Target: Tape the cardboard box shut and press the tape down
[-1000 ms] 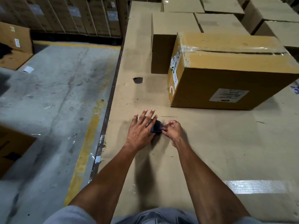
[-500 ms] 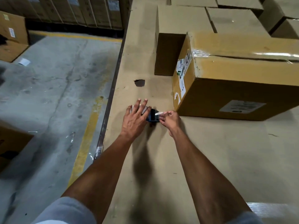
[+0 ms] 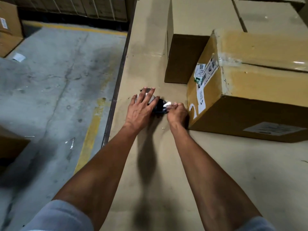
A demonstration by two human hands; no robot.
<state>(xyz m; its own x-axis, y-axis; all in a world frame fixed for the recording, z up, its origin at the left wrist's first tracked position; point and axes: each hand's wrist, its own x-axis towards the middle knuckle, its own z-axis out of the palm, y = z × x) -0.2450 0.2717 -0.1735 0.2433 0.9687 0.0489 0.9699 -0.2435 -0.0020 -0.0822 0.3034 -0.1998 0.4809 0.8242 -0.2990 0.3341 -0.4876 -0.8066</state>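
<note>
A large cardboard box (image 3: 260, 90) stands on the right of the cardboard-covered surface (image 3: 166, 164), with clear tape across its top seam and labels on its near and left faces. Just left of its lower corner my left hand (image 3: 141, 110) lies over a dark tape dispenser (image 3: 160, 106), fingers spread across the roll. My right hand (image 3: 177, 113) pinches the clear end of the tape (image 3: 167, 104) beside the dispenser, close to the box's corner. Most of the roll is hidden under my left hand.
A smaller brown box (image 3: 183, 59) stands behind and left of the large one, with more boxes (image 3: 266, 15) at the back. The surface's left edge (image 3: 115, 100) drops to a concrete floor with a yellow line (image 3: 90, 135). Stacked boxes (image 3: 8, 29) line the far left.
Both hands with the dispenser have moved forward and toward the large box's left corner. The view has shifted closer to the box.
</note>
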